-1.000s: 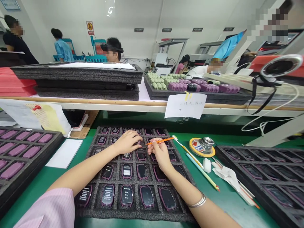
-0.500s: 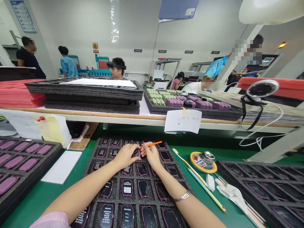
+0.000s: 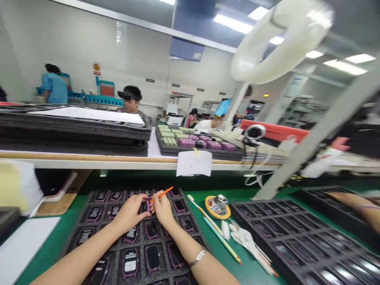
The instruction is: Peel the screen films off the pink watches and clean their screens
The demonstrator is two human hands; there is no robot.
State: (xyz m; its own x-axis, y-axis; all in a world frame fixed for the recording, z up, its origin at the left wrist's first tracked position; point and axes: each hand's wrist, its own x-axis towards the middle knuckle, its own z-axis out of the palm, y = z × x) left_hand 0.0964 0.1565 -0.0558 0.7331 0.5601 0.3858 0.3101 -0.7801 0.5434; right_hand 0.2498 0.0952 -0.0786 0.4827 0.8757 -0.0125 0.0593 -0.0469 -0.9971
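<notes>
watches (image 3: 153, 257) sit in a tray (image 3: 141, 257) before the shelf (image 3: 74, 163), left of a toothbrush (image 3: 207, 217) and what seems a tape roll (image 3: 213, 209).

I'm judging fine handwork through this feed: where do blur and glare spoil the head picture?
Head view: lettering on the lit watches is smeared; same view, ceiling lights burn out white at upper right; same view, white glare crosses screens in the lower-right tray; same view, the orange stick in the right hand remains readable in outline.

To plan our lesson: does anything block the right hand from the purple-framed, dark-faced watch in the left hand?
Nothing visible blocks the right hand; its thin orange stick points at the watch.
</notes>
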